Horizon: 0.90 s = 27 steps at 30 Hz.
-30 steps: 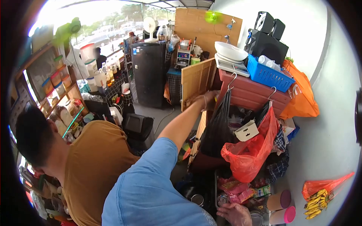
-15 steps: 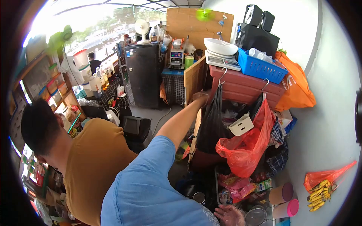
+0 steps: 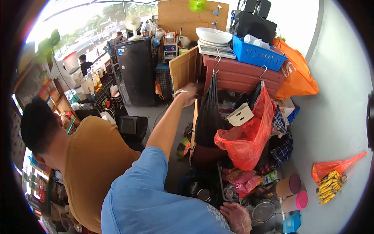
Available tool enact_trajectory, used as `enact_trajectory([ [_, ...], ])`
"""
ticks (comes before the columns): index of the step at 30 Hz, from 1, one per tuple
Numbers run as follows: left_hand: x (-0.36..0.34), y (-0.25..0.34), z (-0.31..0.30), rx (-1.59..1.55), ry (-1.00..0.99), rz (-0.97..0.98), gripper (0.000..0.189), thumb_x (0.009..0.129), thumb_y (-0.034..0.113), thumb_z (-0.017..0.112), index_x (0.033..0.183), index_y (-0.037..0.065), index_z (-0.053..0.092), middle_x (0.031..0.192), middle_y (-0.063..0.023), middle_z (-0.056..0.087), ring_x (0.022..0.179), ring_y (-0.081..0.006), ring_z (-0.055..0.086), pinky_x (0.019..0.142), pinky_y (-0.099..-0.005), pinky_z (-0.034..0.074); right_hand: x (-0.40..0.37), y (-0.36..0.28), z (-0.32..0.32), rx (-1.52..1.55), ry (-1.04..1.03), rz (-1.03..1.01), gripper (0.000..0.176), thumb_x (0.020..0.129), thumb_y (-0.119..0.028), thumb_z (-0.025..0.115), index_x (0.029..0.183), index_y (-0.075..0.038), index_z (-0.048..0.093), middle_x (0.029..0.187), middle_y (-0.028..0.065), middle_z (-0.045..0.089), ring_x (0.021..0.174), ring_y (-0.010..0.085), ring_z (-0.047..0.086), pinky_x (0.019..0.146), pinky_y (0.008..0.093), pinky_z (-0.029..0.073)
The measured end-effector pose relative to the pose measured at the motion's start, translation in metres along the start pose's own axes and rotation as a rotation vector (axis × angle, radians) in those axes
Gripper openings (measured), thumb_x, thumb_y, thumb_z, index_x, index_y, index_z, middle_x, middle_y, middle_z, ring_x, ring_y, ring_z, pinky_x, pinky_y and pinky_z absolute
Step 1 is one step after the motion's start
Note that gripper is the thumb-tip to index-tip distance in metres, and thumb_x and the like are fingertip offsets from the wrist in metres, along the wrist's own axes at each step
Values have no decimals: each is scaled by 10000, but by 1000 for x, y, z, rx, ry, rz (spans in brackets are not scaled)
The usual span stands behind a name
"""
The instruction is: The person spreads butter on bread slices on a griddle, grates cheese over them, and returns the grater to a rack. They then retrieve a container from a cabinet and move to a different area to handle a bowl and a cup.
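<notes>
A person in a mustard shirt stands at the left. The left hand is raised to the wooden door, at its lower edge beside the black bag; whether its curled fingers grasp the door cannot be told. The right hand lies low, fingers spread and holding nothing, beside a metal pot.

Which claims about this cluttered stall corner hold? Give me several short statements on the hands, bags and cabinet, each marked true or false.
1. The left hand is at the edge of the open wooden cabinet door. True.
2. The blue plastic basket sits on the floor. False: it stands on top of the reddish-brown cabinet.
3. A black plastic bag and a red plastic bag hang at the cabinet's front. True.
4. The right hand holds the yellow bananas. False: it is low beside a round metal pot; the bananas lie apart, by the wall.
</notes>
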<state>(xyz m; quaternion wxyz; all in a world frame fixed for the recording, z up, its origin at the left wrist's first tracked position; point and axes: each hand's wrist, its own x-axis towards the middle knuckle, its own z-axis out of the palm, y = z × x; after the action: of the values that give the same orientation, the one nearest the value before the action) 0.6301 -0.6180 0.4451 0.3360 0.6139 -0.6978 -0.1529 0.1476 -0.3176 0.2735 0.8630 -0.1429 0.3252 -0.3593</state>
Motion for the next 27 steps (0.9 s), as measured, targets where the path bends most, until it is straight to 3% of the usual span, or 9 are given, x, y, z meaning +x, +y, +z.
enact_trajectory([
  [2,-16,-15,3,-726,89,-325,412,942,92,542,1343,21,601,1323,-124,646,1063,-212,669,898,-350,550,-1,4,-10,12,8,-10,291,936,-279,599,1041,-11,646,1243,234,621,1210,438,556,1118,568,386],
  [5,-90,-9,-19,-637,169,13,331,906,134,628,1165,-61,696,1054,-143,742,905,-210,729,811,-312,591,-8,4,-15,43,23,-41,308,941,-294,585,1040,-9,646,1237,231,627,1202,431,564,1112,564,393],
  [10,-71,-64,-22,-921,1183,-136,224,932,166,620,1093,29,694,833,-46,685,665,-115,624,599,-257,519,-20,6,-24,122,61,-66,311,954,-287,567,1047,-3,650,1218,217,626,1179,419,565,1099,554,402],
  [18,-11,-40,48,-1011,413,-457,343,952,471,634,897,132,637,694,-43,568,597,-188,530,576,-375,451,8,23,-103,261,-35,26,313,961,-316,544,1088,-63,677,1256,164,644,1219,386,567,1113,566,389],
  [20,69,-190,118,-494,590,50,392,978,482,586,929,99,649,772,-55,626,679,-197,530,635,-400,458,14,27,-126,265,-84,46,324,959,-344,542,1075,-82,694,1203,140,675,1191,382,588,1117,568,382],
  [22,4,-21,54,-625,387,-472,273,966,299,621,1003,36,684,883,-174,668,811,-305,641,740,-394,526,11,39,-152,278,-118,-6,339,971,-363,534,1108,-87,675,1218,129,672,1216,385,566,1142,573,352],
  [23,63,-152,103,-416,502,-112,419,1006,397,535,1039,3,672,939,-183,673,842,-309,616,765,-412,506,13,44,-160,288,-138,-34,347,978,-373,530,1124,-89,665,1226,124,671,1229,386,556,1155,575,337],
  [24,39,-81,82,-1099,493,-458,546,1019,477,477,1094,-34,652,983,-202,672,831,-307,602,763,-439,487,17,48,-166,299,-157,-55,355,984,-382,526,1141,-91,655,1233,118,670,1241,388,545,1168,578,322],
  [27,19,-41,63,-915,481,-568,543,1012,470,511,1193,-25,639,1074,-219,673,853,-318,622,752,-473,495,26,49,-170,323,-159,-70,354,982,-376,531,1147,-86,649,1227,120,672,1231,383,553,1152,572,340],
])
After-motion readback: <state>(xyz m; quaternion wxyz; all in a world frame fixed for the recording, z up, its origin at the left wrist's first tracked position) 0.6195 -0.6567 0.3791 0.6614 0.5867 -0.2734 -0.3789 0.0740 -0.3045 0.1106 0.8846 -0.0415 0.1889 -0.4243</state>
